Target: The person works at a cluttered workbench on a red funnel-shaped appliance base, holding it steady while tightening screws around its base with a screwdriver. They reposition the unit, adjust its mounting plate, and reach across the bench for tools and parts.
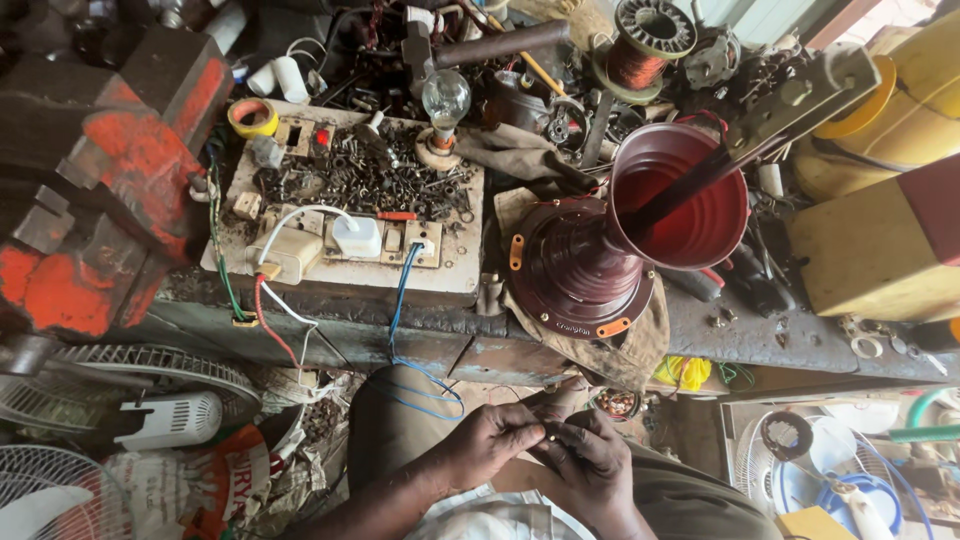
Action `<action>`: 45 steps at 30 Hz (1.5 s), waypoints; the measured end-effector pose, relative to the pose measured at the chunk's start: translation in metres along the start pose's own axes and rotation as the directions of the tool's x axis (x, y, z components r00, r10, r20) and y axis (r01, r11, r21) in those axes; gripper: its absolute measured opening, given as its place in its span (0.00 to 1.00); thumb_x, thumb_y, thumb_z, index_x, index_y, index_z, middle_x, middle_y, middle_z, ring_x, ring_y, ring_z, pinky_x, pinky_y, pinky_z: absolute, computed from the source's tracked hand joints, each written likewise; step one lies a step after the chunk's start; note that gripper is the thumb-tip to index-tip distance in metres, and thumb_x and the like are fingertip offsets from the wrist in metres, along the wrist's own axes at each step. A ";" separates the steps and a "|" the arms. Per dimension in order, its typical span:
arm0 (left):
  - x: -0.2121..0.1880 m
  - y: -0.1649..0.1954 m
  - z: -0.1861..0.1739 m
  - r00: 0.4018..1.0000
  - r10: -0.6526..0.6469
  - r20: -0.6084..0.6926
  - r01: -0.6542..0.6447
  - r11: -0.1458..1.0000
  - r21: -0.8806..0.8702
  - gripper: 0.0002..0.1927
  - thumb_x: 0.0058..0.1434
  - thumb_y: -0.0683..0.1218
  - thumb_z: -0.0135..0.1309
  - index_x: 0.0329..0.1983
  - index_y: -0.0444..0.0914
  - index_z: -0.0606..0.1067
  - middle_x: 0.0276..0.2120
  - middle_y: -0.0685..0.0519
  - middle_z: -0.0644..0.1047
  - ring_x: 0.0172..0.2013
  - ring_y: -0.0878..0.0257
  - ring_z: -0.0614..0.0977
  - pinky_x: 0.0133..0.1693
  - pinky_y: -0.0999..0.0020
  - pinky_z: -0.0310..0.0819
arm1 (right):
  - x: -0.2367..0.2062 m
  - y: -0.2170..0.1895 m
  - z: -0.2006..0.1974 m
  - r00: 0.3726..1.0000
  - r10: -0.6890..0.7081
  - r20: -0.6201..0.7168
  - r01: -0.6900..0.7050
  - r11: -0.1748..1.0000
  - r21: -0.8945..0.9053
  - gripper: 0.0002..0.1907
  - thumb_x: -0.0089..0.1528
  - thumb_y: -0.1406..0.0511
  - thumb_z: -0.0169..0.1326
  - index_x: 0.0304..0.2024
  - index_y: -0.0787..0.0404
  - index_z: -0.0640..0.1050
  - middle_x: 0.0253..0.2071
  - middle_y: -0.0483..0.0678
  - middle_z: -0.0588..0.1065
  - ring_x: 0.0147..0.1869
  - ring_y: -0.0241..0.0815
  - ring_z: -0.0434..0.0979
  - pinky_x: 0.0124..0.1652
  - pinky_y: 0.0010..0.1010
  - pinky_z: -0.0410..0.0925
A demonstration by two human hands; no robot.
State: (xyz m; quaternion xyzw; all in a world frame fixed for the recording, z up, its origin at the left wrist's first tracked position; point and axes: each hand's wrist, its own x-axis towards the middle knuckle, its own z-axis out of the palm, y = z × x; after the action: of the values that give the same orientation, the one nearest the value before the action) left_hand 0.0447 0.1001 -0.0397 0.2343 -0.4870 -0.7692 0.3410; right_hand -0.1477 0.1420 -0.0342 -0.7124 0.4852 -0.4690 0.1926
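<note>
My left hand (490, 440) and my right hand (590, 455) meet over my lap, below the workbench edge. Their fingertips pinch a small thin part (548, 436) between them; it is too small to tell what it is. Blue wires (405, 300) hang from the switchboard (350, 215) down toward my knees. A maroon ribbed motor housing (590, 265) with a wide open cup (690, 190) lies on a cloth on the bench, above my hands.
A red bench vise (100, 170) fills the left. The switchboard carries a heap of screws, a bulb (445, 100) and plugs. Copper coil (640, 50), yellow box (870, 250), white fan parts (160, 420) and fan guards lie around.
</note>
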 end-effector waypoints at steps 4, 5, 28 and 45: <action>0.007 -0.003 0.001 0.995 -0.004 -0.104 0.037 0.949 0.312 0.14 0.72 0.48 0.53 0.43 0.32 0.81 0.37 0.50 0.79 0.41 0.67 0.81 0.45 0.70 0.76 | -0.003 0.002 -0.002 0.999 0.050 -0.008 -0.050 0.999 0.017 0.21 0.47 0.72 0.71 0.44 0.59 0.83 0.33 0.45 0.76 0.34 0.38 0.76 0.33 0.26 0.70; 0.008 -0.004 0.000 0.994 0.020 -0.108 0.023 0.924 0.382 0.14 0.71 0.48 0.54 0.42 0.32 0.81 0.35 0.50 0.79 0.39 0.66 0.80 0.43 0.69 0.75 | -0.004 0.003 -0.003 0.998 0.056 -0.008 -0.056 0.998 0.020 0.23 0.46 0.72 0.72 0.44 0.59 0.82 0.34 0.46 0.75 0.34 0.38 0.76 0.33 0.26 0.70; 0.077 0.078 -0.051 0.626 0.705 0.333 -0.187 -0.279 0.942 0.37 0.65 0.69 0.49 0.63 0.36 0.70 0.56 0.44 0.72 0.54 0.47 0.75 0.54 0.47 0.68 | 0.084 0.035 -0.053 0.941 -0.037 -0.337 -0.079 0.943 -0.323 0.08 0.63 0.71 0.60 0.45 0.60 0.80 0.38 0.51 0.78 0.37 0.43 0.80 0.39 0.32 0.72; 0.092 0.093 -0.056 0.624 0.678 0.389 -0.211 -0.333 0.919 0.33 0.63 0.64 0.60 0.57 0.34 0.70 0.47 0.45 0.74 0.48 0.50 0.78 0.47 0.54 0.74 | 0.163 0.073 -0.054 0.873 0.276 -0.403 -0.299 0.954 0.005 0.10 0.69 0.70 0.55 0.52 0.66 0.77 0.44 0.50 0.81 0.49 0.32 0.78 0.50 0.26 0.70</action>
State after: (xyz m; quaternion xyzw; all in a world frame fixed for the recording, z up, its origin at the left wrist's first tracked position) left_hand 0.0508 -0.0300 0.0192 0.3030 -0.8546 0.0958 0.4107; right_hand -0.2168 -0.0235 0.0173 -0.5269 0.6278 -0.5563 0.1368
